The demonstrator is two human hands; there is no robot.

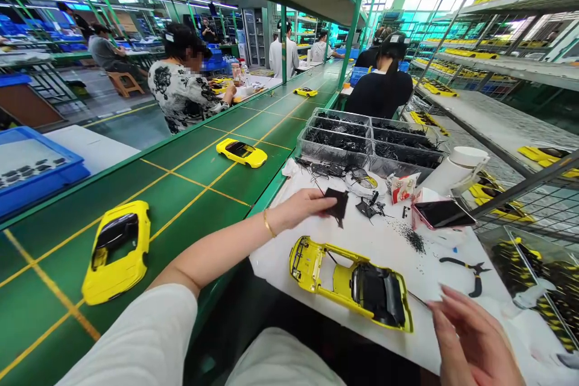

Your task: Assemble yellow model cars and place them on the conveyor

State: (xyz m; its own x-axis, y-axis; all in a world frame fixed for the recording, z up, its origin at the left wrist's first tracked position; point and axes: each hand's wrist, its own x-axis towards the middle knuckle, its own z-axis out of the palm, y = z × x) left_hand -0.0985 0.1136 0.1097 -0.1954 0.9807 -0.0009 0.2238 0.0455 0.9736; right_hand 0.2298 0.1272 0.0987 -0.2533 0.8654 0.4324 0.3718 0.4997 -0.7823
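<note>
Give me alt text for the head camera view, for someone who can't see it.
A person's left hand pinches a small black piece over a white-covered workbench, where a yellow model car body lies near their right hand. Pliers, a phone and trays of black parts are nearby, and another yellow model car sits on a green conveyor belt.

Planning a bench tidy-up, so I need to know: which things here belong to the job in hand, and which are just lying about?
Job in hand:
left hand, pinching a small black piece
right hand
yellow model car shell

Lying about:
smartphone
white flask
black-handled pliers
</note>
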